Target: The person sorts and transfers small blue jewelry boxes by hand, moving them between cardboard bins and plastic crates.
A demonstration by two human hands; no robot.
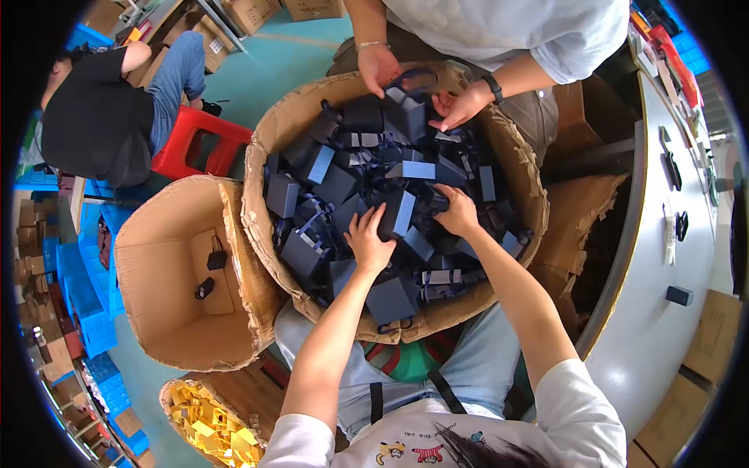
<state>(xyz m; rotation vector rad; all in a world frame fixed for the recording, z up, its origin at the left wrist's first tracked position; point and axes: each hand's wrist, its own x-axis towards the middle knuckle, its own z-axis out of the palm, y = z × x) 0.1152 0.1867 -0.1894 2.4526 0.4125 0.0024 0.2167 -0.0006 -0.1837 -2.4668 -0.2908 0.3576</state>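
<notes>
Left hand [369,240]: grip wide, against box [397,214]. Right hand [456,210]: curled, contents I cannot tell. Step, I judge: sifting boxes [392,301]; lifting needs a tighter left grip.

Large carton [251,195] at the centre, smaller carton [160,257] to its left, worktop [632,351] to its right.
Boxes [299,256] fill the large carton between the wearer [406,425] and a co-worker [507,31]; two items [218,257] lie inside the smaller one, a stool [186,147] behind it, a heap of pieces [207,425] before it; a lone box [679,296] sits on the worktop.
</notes>
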